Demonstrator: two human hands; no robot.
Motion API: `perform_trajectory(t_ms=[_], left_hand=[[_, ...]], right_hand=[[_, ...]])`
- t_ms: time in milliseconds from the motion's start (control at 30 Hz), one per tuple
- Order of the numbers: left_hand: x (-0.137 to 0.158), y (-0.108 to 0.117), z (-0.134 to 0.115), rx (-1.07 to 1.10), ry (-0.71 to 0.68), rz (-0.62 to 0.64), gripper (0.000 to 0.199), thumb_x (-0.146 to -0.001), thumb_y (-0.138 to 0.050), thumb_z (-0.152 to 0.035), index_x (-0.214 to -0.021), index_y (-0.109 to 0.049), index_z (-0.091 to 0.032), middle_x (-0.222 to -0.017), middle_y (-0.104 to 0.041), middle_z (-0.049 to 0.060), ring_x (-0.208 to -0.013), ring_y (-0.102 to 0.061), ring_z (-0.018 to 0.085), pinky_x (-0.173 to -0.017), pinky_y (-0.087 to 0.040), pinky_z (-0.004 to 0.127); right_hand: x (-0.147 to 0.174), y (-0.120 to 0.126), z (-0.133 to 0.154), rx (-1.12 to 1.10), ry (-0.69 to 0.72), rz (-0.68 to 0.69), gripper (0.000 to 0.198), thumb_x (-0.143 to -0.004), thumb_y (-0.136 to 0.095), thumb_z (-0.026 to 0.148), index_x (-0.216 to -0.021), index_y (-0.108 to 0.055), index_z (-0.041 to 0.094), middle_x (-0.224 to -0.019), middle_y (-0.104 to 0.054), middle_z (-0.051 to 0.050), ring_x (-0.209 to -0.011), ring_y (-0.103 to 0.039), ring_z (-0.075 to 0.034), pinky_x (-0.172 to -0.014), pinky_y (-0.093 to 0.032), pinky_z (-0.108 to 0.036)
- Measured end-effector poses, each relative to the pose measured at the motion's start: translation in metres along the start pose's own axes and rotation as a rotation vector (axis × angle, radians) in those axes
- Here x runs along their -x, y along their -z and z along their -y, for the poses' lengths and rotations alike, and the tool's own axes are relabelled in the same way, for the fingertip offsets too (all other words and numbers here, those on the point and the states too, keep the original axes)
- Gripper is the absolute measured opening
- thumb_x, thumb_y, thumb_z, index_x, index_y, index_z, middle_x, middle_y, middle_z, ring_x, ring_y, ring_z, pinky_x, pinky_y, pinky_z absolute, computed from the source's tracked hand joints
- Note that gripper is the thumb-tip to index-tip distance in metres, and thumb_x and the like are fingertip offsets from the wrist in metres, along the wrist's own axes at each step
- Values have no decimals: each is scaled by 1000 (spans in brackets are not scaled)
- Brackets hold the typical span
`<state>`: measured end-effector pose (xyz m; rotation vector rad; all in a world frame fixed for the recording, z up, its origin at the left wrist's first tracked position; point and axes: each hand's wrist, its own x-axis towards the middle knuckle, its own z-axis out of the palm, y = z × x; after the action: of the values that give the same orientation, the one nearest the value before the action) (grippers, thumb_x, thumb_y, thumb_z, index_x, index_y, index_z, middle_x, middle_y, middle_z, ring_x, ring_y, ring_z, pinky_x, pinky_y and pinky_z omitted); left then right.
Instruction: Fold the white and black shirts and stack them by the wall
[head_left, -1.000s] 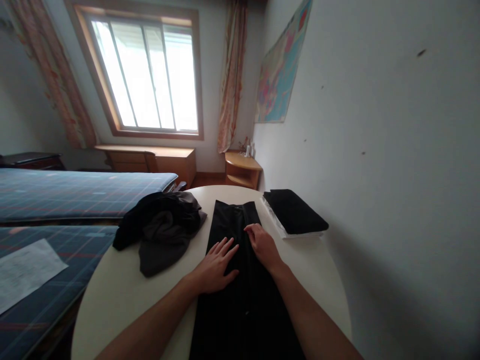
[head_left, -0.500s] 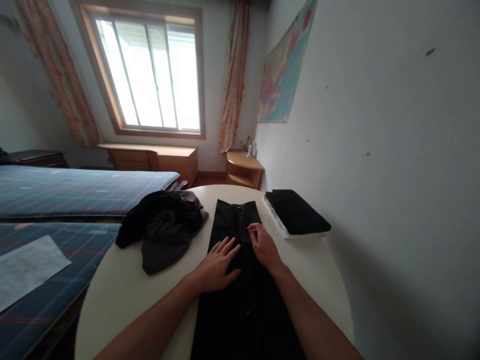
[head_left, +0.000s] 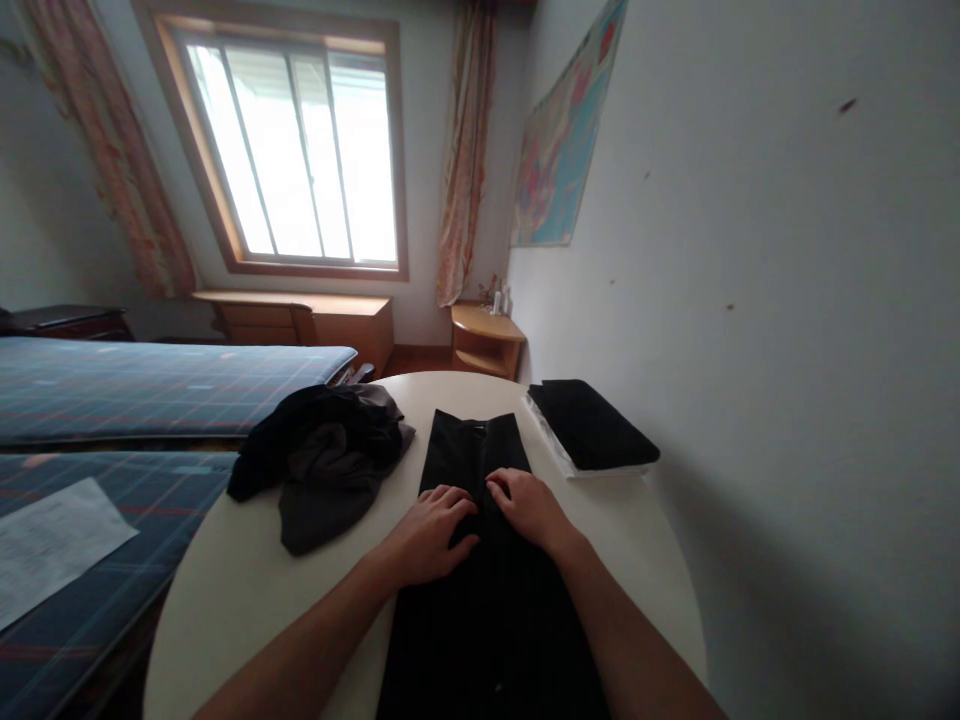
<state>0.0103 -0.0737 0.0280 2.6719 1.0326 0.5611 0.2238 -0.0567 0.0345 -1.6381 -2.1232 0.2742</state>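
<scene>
A long, narrow black garment (head_left: pixel 495 620) lies folded lengthwise on the round cream-white table (head_left: pixel 247 600), reaching toward me past the lower edge of the view. My left hand (head_left: pixel 433 535) rests on its left half, fingers bent and thumb apart, so it looks open. Facing it, my right hand (head_left: pixel 529 508) has its fingers curled together on the cloth near the centre line, seemingly pinching it. The pinched cloth itself is hidden by the fingers. A small light spot shows on the garment's near part, too small to name.
Crumpled black and dark grey clothing (head_left: pixel 330 470) lies on the table's left side. A folded black cloth on a white layer (head_left: pixel 596 425) sits at the right, near the wall (head_left: pixel 787 400). Beds with blue plaid mattresses (head_left: pixel 150 390) stand left, one carrying a paper sheet (head_left: pixel 64 550).
My left hand's fingers have gone from stretched flat to bent. My right hand has come slightly nearer to me and inward, closer to the left one. The garment's far end has shifted slightly toward me.
</scene>
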Motion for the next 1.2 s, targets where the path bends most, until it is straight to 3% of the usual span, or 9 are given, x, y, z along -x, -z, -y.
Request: perform_trajectory(t_ms=[167, 300, 533, 667, 767, 900, 1067, 1200], left_hand=[[0, -14, 2, 1, 20, -35, 50, -86, -61, -31, -134, -49, -23, -152, -42, 10, -141, -36, 31, -117, -32, 49], [0, -19, 7, -8, 28, -12, 58, -89, -58, -35, -144, -41, -23, -155, -40, 10, -144, -33, 31, -118, -30, 51], [-6, -15, 9, -59, 55, -23, 57, -89, -61, -36, -142, -48, -22, -154, -41, 11, -143, -36, 32, -118, -30, 50], [-7, -14, 8, -58, 55, -53, 50, -90, -60, -32, -139, -52, -25, -150, -47, 9, -137, -44, 30, -115, -35, 49], [-5, -15, 8, -51, 61, -25, 54, -89, -60, -37, -141, -50, -26, -153, -44, 9, -140, -40, 32, -116, -32, 51], [-3, -17, 10, -30, 79, 6, 58, -90, -58, -41, -145, -46, -25, -156, -39, 10, -145, -32, 33, -118, -27, 53], [-5, -16, 11, -40, 88, 21, 60, -91, -59, -41, -146, -45, -22, -156, -39, 11, -146, -31, 32, -119, -26, 51], [-7, -11, 11, -70, 89, -2, 56, -89, -64, -40, -141, -51, -23, -153, -43, 11, -142, -36, 33, -117, -28, 51]], right_hand=[[-4, -5, -1, 38, -29, -44, 35, -98, -48, 31, -129, -62, 26, -125, -63, -7, -103, -66, -19, -90, -48, -28], [-23, -11, 5, 188, -129, -10, 43, -98, -47, 35, -139, -56, 25, -137, -55, -12, -105, -66, -24, -88, -49, -32], [-58, -19, 14, 378, -218, -10, 33, -97, -47, 28, -119, -67, 16, -124, -61, -17, -113, -59, -29, -91, -48, -38], [-74, -20, 16, 368, -275, -28, 30, -95, -46, 20, -111, -70, 13, -119, -62, -20, -107, -63, -29, -86, -50, -38], [-84, -19, 16, 348, -305, -62, 33, -95, -41, 14, -113, -70, 14, -117, -63, -18, -100, -67, -25, -83, -51, -34], [-89, -23, 14, 310, -287, -101, 40, -99, -36, 17, -129, -61, 18, -126, -61, -15, -107, -65, -22, -89, -48, -31], [-84, -29, 11, 273, -227, -56, 45, -100, -43, 33, -141, -53, 17, -133, -60, -15, -122, -55, -28, -100, -44, -37], [-75, -27, 17, 230, -175, -1, 48, -102, -36, 35, -146, -47, 20, -148, -49, -14, -127, -52, -30, -102, -43, -43]])
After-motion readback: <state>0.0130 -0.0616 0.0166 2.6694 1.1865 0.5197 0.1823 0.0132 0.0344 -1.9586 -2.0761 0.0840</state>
